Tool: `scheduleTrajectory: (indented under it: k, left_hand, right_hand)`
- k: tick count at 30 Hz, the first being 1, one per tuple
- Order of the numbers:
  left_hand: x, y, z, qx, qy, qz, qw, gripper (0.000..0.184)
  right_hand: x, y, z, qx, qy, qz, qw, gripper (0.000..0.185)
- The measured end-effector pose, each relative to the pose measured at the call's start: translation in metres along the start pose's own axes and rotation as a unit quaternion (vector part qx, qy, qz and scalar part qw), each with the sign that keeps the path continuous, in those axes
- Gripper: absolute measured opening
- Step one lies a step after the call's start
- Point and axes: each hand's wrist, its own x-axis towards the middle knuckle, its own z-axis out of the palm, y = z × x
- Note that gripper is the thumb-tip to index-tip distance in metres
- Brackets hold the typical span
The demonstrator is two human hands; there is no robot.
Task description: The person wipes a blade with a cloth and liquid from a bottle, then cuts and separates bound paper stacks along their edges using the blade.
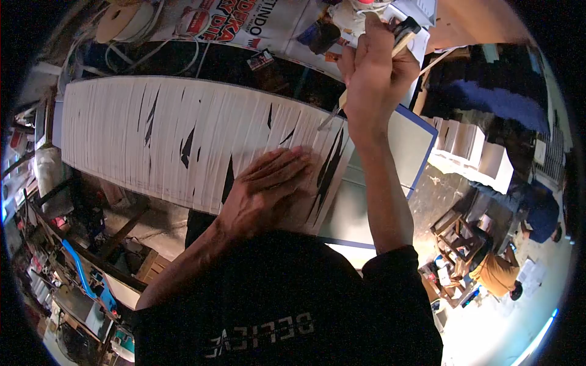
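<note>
So the key thing here is how the white striped panel (171, 140) lies. Its long axis runs side to side across the person's front, dipping a bit toward the right, and most of its length stretches off to the left of both hands. The right end is where the action is. The strips themselves go the short way, roughly toward and away from the body, with some dark slits showing between them.

The left hand (261, 186) is the nearer one: it's right on the panel, palm down, fingers extended and together, spread flat and not gripping anything. It's a little blurry at the fingertips. The right hand (381, 79) is past it on the far side, clenched around a slim tool (343, 99) with a pale handle. The tool slants down and left from that fist, so its thin tip ends up over the panel, just beyond the left fingertips. Can't tell if the tip actually touches, or what kind of tool it is tbh.

Right of the hands there's a pale blue-edged board (410, 143) next to the panel's end, and more white striped pieces (467, 143) further out that way.
</note>
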Motion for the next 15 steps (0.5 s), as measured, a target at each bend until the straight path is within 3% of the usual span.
scheduleTrajectory:
  k: [6, 8, 10, 12, 15]
  left_hand:
    - [0.001, 0.001, 0.001, -0.017, 0.006, -0.027, 0.999, 0.054]
    - [0.001, 0.003, 0.0, 0.002, -0.001, -0.029, 1.0, 0.054]
    - [0.001, 0.002, -0.001, -0.009, 0.004, -0.026, 1.0, 0.054]
    - [0.001, 0.002, -0.003, -0.02, 0.009, -0.025, 0.999, 0.053]
    - [0.001, 0.002, -0.004, -0.062, -0.002, -0.04, 0.997, 0.053]
  right_hand:
    - [0.006, 0.014, -0.001, -0.027, 0.051, 0.014, 0.998, 0.034]
    - [0.005, 0.022, 0.001, -0.233, 0.028, -0.187, 0.954, 0.036]
    - [0.006, 0.019, 0.006, -0.226, 0.019, -0.164, 0.96, 0.036]
    - [0.006, 0.018, 0.01, -0.113, 0.041, -0.155, 0.981, 0.038]
    - [0.011, 0.028, -0.007, -0.187, 0.016, -0.148, 0.971, 0.032]
